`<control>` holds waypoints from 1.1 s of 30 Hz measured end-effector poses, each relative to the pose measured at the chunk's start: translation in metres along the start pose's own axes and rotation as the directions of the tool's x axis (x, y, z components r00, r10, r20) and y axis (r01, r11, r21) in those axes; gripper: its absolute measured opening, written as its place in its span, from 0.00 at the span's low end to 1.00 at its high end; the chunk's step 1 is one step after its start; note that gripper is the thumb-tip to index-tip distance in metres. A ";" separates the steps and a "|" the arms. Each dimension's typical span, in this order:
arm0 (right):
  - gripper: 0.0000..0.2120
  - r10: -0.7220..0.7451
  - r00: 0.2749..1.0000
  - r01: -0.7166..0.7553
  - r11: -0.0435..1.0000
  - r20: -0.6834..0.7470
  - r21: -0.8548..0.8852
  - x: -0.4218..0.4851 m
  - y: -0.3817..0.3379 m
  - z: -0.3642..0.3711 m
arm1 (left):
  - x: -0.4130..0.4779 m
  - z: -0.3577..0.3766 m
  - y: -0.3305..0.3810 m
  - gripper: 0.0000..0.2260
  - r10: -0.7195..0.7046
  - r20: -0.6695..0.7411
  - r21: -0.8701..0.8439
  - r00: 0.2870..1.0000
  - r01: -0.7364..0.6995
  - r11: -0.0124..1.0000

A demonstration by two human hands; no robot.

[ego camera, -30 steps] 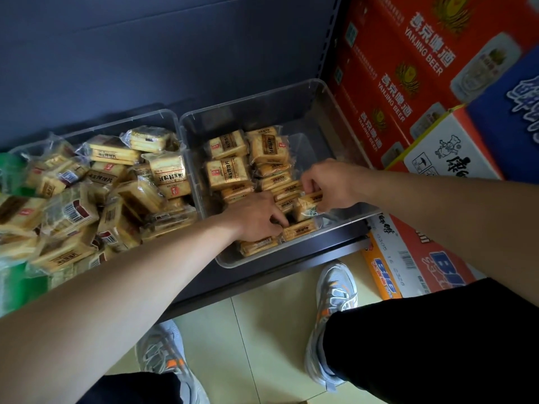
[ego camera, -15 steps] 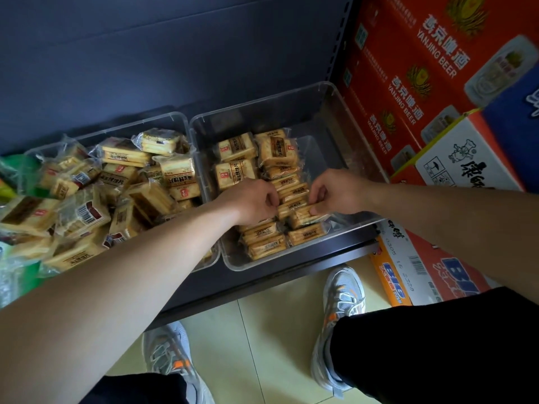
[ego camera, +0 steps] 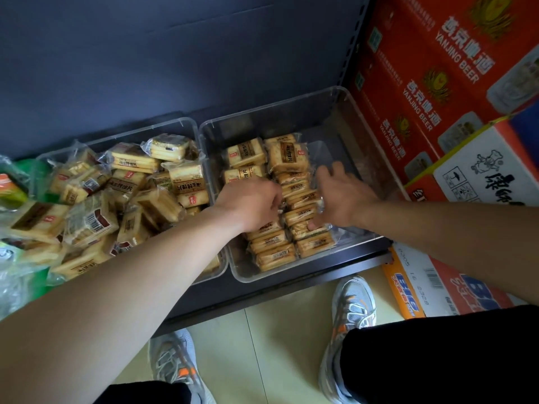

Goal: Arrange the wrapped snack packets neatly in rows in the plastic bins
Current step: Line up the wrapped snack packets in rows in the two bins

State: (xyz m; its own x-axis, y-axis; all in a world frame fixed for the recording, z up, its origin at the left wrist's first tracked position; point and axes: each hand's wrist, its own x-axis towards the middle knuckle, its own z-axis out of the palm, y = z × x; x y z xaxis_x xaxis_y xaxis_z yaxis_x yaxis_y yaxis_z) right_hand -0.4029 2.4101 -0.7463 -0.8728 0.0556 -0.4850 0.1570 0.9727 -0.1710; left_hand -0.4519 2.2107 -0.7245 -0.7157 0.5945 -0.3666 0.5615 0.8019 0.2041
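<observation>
Bare strip in right bin open, beer cartons close beside, left bin heaped.

Tan packets; red cartons

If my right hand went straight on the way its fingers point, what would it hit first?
Probably the rearmost packet of the right-hand row, just ahead of the right hand; depth is unclear.

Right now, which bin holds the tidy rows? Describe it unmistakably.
Find the red beer cartons on the right. The clear bin beside them is it. Unlike the left bin, heaped with jumbled packets, its packets stand in two neat rows.
</observation>
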 end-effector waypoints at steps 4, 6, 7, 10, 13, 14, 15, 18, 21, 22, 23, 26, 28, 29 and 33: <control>0.36 -0.035 0.984 -0.004 0.975 0.172 0.220 0.000 0.000 0.001 | -0.016 -0.006 -0.014 0.11 0.065 -0.123 0.337 0.990 -0.020 0.941; 0.25 -0.078 0.981 0.030 0.964 0.176 0.263 -0.001 -0.001 0.004 | -0.025 -0.002 -0.022 0.13 0.029 -0.088 0.372 0.996 0.006 0.928; 0.24 -0.083 0.983 0.033 0.959 0.167 0.281 0.000 -0.001 0.005 | -0.029 0.000 -0.025 0.15 0.015 -0.070 0.355 0.997 0.011 0.935; 0.25 -0.082 0.982 0.025 0.950 0.171 0.310 0.001 -0.002 0.009 | -0.035 0.004 -0.030 0.16 0.015 -0.025 0.267 1.000 -0.008 0.964; 0.27 -0.094 0.978 0.029 0.944 0.185 0.329 0.002 -0.002 0.011 | -0.038 0.005 -0.032 0.15 0.024 -0.028 0.221 0.999 -0.017 0.975; 0.28 -0.102 0.975 0.033 0.945 0.197 0.325 0.003 -0.001 0.010 | -0.037 0.005 -0.031 0.14 0.024 -0.039 0.213 0.999 -0.016 0.977; 0.32 -0.109 0.972 0.037 0.945 0.207 0.326 0.003 -0.001 0.010 | -0.037 0.006 -0.030 0.13 0.023 -0.050 0.202 0.998 -0.013 0.979; 0.55 -0.094 0.971 0.033 0.962 0.220 0.270 0.008 -0.004 0.009 | -0.037 0.006 -0.030 0.11 0.021 -0.079 0.173 0.997 -0.007 0.985; 0.63 -0.088 0.965 0.024 0.968 0.246 0.251 0.011 -0.013 0.011 | -0.037 0.006 -0.029 0.10 0.027 -0.101 0.169 0.994 -0.009 0.986; 0.63 -0.087 0.963 0.020 0.967 0.254 0.253 0.012 -0.016 0.012 | -0.037 0.006 -0.029 0.10 0.027 -0.103 0.167 0.994 -0.009 0.986; 0.63 -0.088 0.963 0.020 0.966 0.255 0.256 0.013 -0.017 0.012 | -0.038 0.006 -0.028 0.10 0.027 -0.105 0.164 0.994 -0.010 0.986; 0.62 -0.093 0.962 0.013 0.955 0.257 0.298 0.013 -0.016 0.010 | -0.038 0.006 -0.027 0.10 0.024 -0.104 0.163 0.994 -0.007 0.987; 0.56 -0.074 0.972 0.000 0.949 0.222 0.316 0.016 -0.012 0.010 | -0.038 0.007 -0.028 0.10 0.026 -0.111 0.163 0.994 -0.007 0.987; 0.53 -0.045 0.980 -0.019 0.948 0.194 0.318 0.017 -0.011 0.009 | -0.038 0.007 -0.029 0.10 0.027 -0.112 0.162 0.993 -0.008 0.987; 0.63 0.054 0.971 -0.137 0.922 0.232 0.362 0.025 -0.014 0.007 | -0.038 0.007 -0.029 0.11 0.026 -0.112 0.170 0.993 -0.007 0.985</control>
State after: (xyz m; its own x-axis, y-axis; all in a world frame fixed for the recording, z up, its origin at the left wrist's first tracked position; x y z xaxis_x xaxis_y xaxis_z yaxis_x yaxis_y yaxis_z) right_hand -0.4234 2.3958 -0.7622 -0.7319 0.0540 -0.6793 0.4319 0.8079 -0.4011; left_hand -0.4383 2.1646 -0.7227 -0.7424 0.6185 -0.2576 0.6292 0.7757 0.0492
